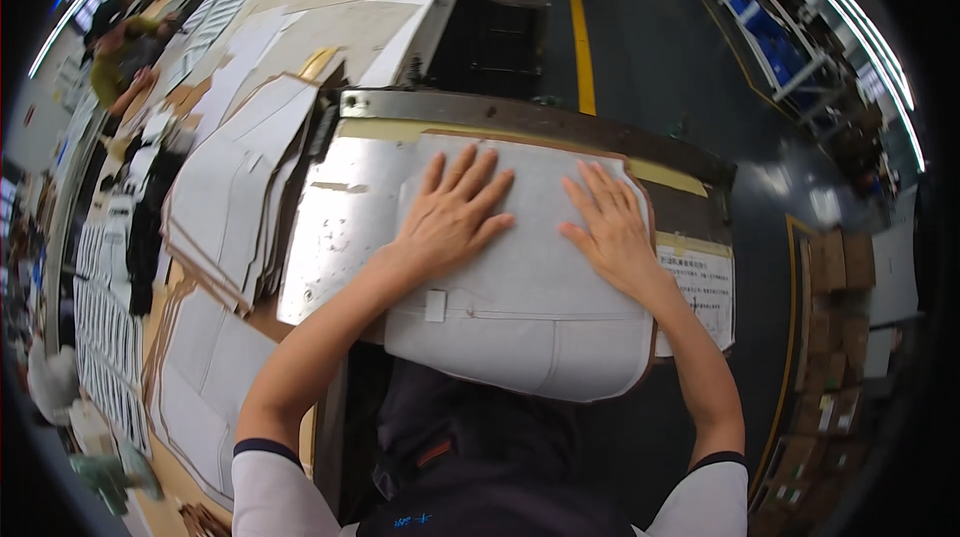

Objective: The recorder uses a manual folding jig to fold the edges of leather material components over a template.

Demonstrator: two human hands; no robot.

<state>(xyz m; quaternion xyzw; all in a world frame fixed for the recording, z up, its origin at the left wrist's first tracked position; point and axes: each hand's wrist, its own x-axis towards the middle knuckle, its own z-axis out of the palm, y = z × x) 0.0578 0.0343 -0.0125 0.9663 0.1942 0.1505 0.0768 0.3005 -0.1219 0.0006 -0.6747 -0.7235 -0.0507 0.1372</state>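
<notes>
A white sewn panel with brown edges lies across a metal machine table, its near edge hanging over the front. Seams cross its lower part, and a small white tag sits near its left side. Flat on the panel's left half rests my left hand, fingers spread. My right hand presses on the right part, palm down, its fingers stretched toward the far edge. Neither hand grips anything. The panel's underside is hidden.
Left of the table stands a stack of similar white panels, with more panels nearer me. A metal bar runs along the table's far edge. A printed sheet lies at right. Cardboard boxes stand beyond; a person works far left.
</notes>
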